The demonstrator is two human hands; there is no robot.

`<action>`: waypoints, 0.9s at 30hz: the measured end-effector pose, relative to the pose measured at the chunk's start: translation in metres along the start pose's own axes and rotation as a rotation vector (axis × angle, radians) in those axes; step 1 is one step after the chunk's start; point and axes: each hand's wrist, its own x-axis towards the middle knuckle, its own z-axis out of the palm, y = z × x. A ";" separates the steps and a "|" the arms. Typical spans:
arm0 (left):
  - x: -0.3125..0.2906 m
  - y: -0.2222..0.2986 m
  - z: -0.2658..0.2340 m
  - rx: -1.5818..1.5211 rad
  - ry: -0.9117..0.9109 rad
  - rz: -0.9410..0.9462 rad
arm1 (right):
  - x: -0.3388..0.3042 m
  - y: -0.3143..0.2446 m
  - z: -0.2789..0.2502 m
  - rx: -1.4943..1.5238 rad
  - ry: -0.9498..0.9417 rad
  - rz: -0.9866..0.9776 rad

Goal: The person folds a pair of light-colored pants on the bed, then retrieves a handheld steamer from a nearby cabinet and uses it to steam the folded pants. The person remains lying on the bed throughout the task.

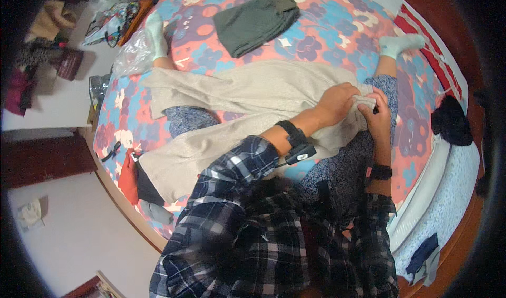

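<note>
Beige trousers [263,84] lie across my legs on the bed, their two legs stretching to the left and their waist end at the right. My left hand [337,104] is closed on the cloth near that end, its arm reaching over from the left. Close beside it, my right hand [376,113] pinches the edge of the waist between thumb and fingers. Some of the cloth is bunched between the two hands, and part of the edge is hidden behind the fingers. Beyond the trousers lies a folded dark grey-green garment [255,25].
A floral bedspread [329,32] covers the bed. At the left edge are a clear plastic bag [132,53] and red cloth [128,179]. A black cloth item [452,120] and pale blue bedding [456,177] lie at the right. My socked feet flank the far side.
</note>
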 end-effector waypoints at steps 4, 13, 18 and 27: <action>-0.004 0.003 0.001 0.070 0.051 -0.010 | -0.005 0.006 0.005 -0.063 0.095 -0.139; -0.034 -0.021 -0.095 0.321 0.165 0.066 | 0.004 -0.007 -0.086 0.254 0.268 -0.004; -0.084 -0.047 -0.190 0.533 0.223 0.011 | 0.013 -0.007 -0.114 0.428 0.280 -0.080; -0.182 -0.112 -0.341 0.965 0.394 -0.245 | -0.028 0.003 -0.055 0.633 0.388 0.109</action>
